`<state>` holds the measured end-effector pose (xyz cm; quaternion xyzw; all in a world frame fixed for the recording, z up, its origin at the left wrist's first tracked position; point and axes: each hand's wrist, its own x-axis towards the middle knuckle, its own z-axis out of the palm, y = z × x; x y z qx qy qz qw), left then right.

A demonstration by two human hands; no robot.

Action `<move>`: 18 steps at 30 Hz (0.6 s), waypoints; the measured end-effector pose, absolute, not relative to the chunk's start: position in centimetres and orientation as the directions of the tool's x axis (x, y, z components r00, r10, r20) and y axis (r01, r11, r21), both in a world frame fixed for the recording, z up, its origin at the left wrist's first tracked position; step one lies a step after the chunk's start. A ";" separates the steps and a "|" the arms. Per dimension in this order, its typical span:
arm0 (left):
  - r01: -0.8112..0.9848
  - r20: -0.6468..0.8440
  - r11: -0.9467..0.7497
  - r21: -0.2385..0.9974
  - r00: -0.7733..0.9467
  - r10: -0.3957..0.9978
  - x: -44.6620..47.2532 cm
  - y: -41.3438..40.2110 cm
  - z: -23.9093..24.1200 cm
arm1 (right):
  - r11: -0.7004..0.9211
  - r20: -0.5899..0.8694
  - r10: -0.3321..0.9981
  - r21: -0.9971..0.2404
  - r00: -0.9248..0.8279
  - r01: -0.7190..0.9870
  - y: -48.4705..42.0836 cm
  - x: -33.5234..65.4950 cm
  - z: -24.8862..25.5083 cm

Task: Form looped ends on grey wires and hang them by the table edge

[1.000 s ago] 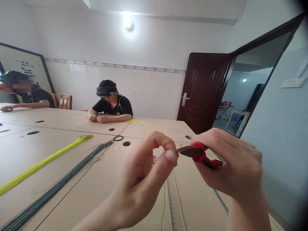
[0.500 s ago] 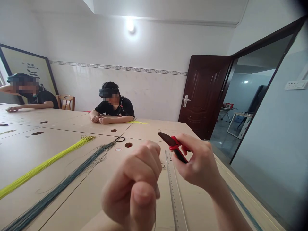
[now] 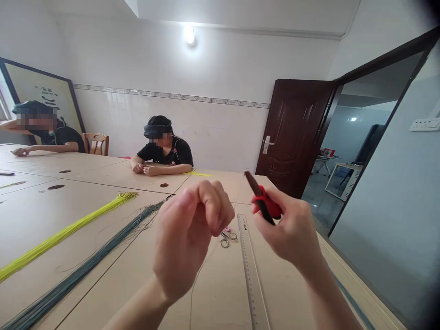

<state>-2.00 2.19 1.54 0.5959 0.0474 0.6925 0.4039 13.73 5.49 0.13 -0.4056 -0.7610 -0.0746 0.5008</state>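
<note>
My right hand (image 3: pixel 290 229) is closed around a pair of pliers (image 3: pixel 257 192) with red and black handles. Their dark jaws point up and to the left, above the table. A tiny bit of something shows at the jaw tip, too small to name. My left hand (image 3: pixel 192 238) is held up to the left of the pliers, its fingers curled in a pinch. Below it hangs a thin pale cord (image 3: pixel 191 288), whose upper end is hidden by the hand. Small scissors (image 3: pixel 225 240) lie on the table between the hands, beside a clear ruler (image 3: pixel 249 275).
On the table (image 3: pixel 137 284) lie a yellow cord bundle (image 3: pixel 72 231) and a grey-blue cord bundle (image 3: pixel 85 261), to the left. More strands run along the right edge. Across the table sit two people (image 3: pixel 165 151), (image 3: pixel 65 137). A dark red door (image 3: pixel 292 133) stands at the back right.
The left hand has turned over and risen slightly, uncovering the scissors. The pliers have moved right and up, away from the left hand, and their jaws tilt more upright.
</note>
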 end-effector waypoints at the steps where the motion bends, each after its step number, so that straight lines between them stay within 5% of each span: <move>1: -0.475 0.795 -0.687 0.550 0.045 0.605 -2.3 2.4 1.6 | 0.641 0.838 0.524 -0.271 -0.152 0.718 5.7 14.0 0.2; 6: 0.010 0.860 -0.898 0.440 -0.292 0.418 -2.8 3.4 1.6 | 0.639 0.846 0.499 -0.210 -0.191 0.740 5.9 15.0 0.2; 9: 0.277 0.849 -0.802 0.529 -0.184 0.496 -2.5 3.6 1.5 | 0.636 0.842 0.491 -0.174 -0.221 0.752 5.5 14.8 0.4; 18: 0.390 0.835 -0.755 0.528 -0.076 0.545 -1.9 3.6 1.1 | 0.660 0.854 0.441 -0.101 -0.275 0.744 5.1 14.3 0.6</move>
